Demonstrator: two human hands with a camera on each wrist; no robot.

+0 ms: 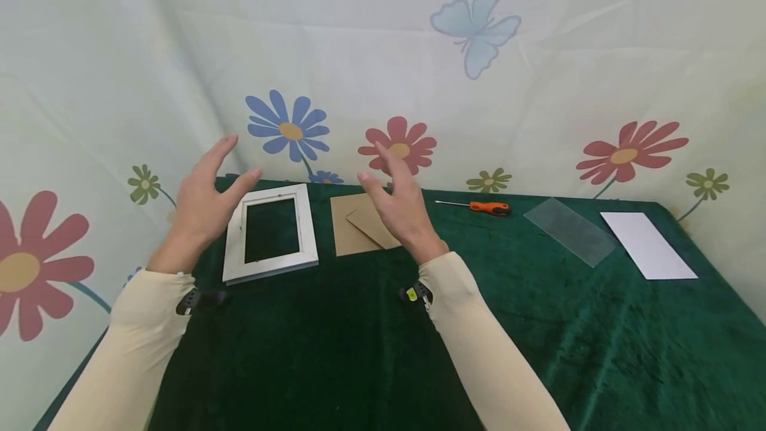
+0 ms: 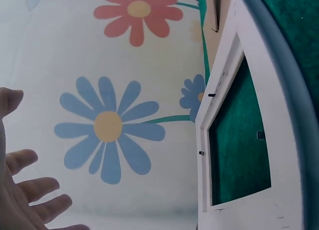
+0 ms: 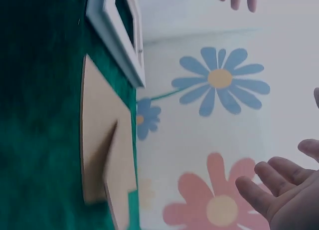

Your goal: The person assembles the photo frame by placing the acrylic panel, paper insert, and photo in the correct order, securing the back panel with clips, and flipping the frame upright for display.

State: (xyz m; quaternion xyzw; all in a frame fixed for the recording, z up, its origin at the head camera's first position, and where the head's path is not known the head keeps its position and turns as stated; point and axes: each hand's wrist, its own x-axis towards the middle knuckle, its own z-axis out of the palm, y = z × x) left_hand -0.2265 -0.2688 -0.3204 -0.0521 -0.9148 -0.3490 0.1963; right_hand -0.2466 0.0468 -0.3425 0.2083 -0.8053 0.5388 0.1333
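Both hands are raised in the air with nothing in them, palms facing each other. My left hand [image 1: 205,202] is above the left side of a white picture frame [image 1: 308,225], apart from it. Small dark tabs show on the inner edge of this frame in the left wrist view, and green cloth shows through its opening. My right hand [image 1: 402,208] is above a brown backing board [image 1: 347,238] with a stand flap, hiding part of it in the head view. The fingers of the left hand [image 2: 30,195] and right hand [image 3: 284,185] look spread and fairly straight.
An orange-handled screwdriver [image 1: 489,208] lies right of the board. Farther right are a clear sheet [image 1: 571,231] and a white card [image 1: 649,245]. Everything lies on a dark green cloth [image 1: 335,344]. Behind it hangs a pale flowered curtain [image 1: 359,52].
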